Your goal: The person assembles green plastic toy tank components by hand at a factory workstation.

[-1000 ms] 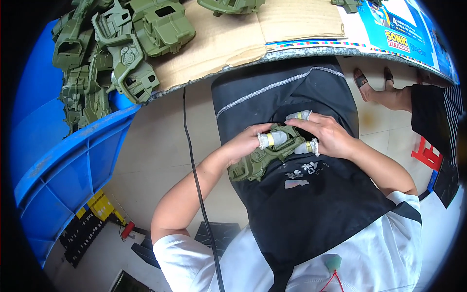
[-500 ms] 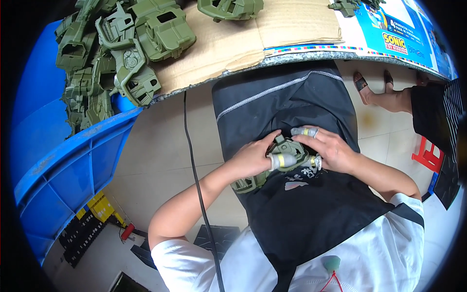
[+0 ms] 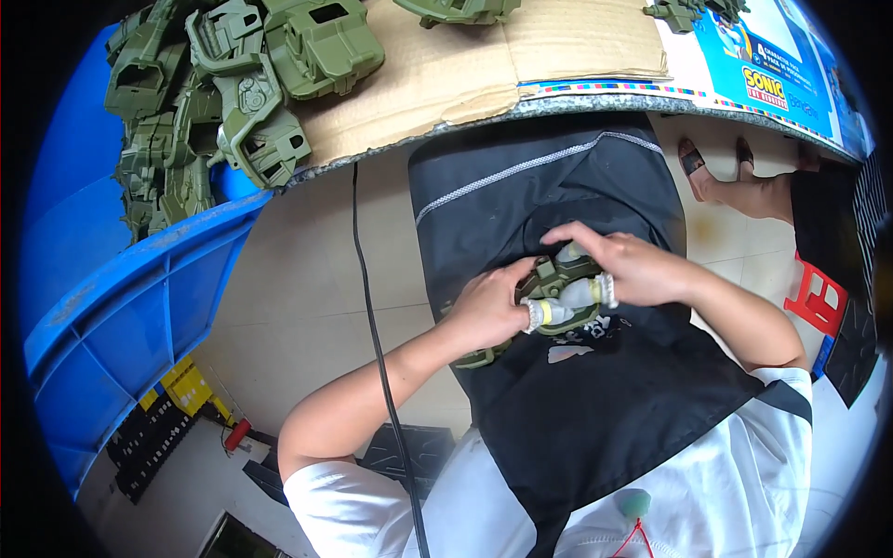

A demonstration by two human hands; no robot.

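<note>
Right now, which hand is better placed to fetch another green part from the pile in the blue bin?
Left. The left hand is on the side of the blue bin; the right hand sits over the green part, farther away.

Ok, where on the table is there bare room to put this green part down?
Both hands, left hand and right hand, hold the green part over the lap. Free: the bare cardboard strip between the pile of green parts and the blue printed sheet. The left end, by the blue bin, is crowded.
</note>
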